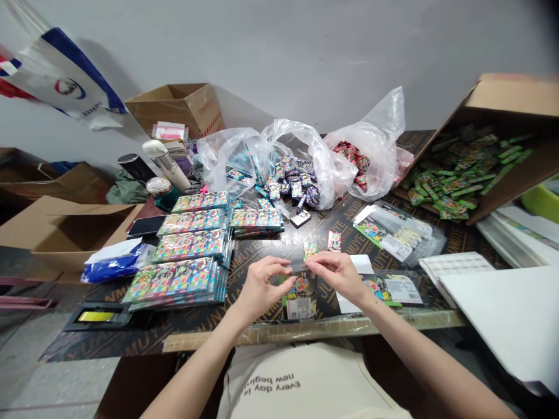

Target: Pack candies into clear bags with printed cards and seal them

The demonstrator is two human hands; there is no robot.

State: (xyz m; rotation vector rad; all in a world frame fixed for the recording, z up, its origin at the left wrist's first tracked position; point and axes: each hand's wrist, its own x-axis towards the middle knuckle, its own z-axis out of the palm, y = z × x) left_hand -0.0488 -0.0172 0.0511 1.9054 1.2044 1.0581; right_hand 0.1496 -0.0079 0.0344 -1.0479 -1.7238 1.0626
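A clear plastic bag point(300, 299) with a printed card inside lies at the table's front, between my hands. My left hand point(266, 288) is at its upper left; thumb and forefinger are curved with a gap between them. On the other side, the thumb and forefinger of my right hand point(336, 276) are pinched at the bag's top edge. Just beyond those fingertips is a small green packet point(310, 250), partly hidden. A small red and white packet point(335, 241) lies behind my right hand. Another printed bag point(395, 289) rests to the right, partly over white paper.
Stacks of colourful filled packs point(187, 244) stand at the left, near a tape dispenser point(98, 316). Plastic bags of blue, purple point(301, 183) and red packets point(353, 160) sit at the back. A tilted carton point(515, 96) holds green packets. Empty printed sleeves point(402, 230) lie right.
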